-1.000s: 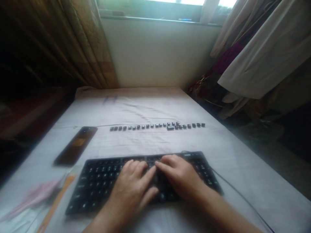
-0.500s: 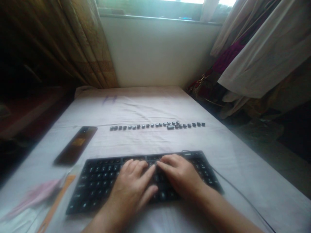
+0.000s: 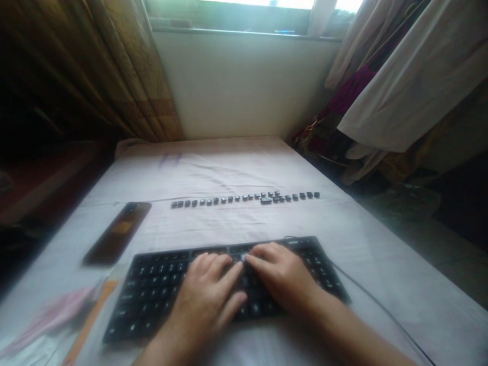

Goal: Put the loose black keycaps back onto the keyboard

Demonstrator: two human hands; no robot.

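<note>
A black keyboard (image 3: 152, 290) lies across the near part of the cloth-covered surface, with both hands over its middle. My left hand (image 3: 209, 284) rests on the keys, fingers stretched forward and thumb held apart; its index fingertip nearly meets the other hand. My right hand (image 3: 280, 272) has its fingers curled together, and its fingertips pinch at a small pale-looking keycap (image 3: 243, 258) near the keyboard's upper middle. Blur and the fingers partly hide that keycap. Beyond the keyboard, several loose keycaps (image 3: 230, 199) form a long row, doubled toward the right.
A dark phone (image 3: 118, 234) lies at left. Nearer, an orange-handled brush (image 3: 89, 320) sits beside a pink and white cloth (image 3: 57, 315). The keyboard's cable (image 3: 381, 300) trails off right. Curtains (image 3: 125, 71) and hanging clothes (image 3: 404, 86) flank the far wall.
The view has shifted slightly. Both hands stay almost in place, with the left index fingertip a little lower and the small keycap between the fingertips showing more.
</note>
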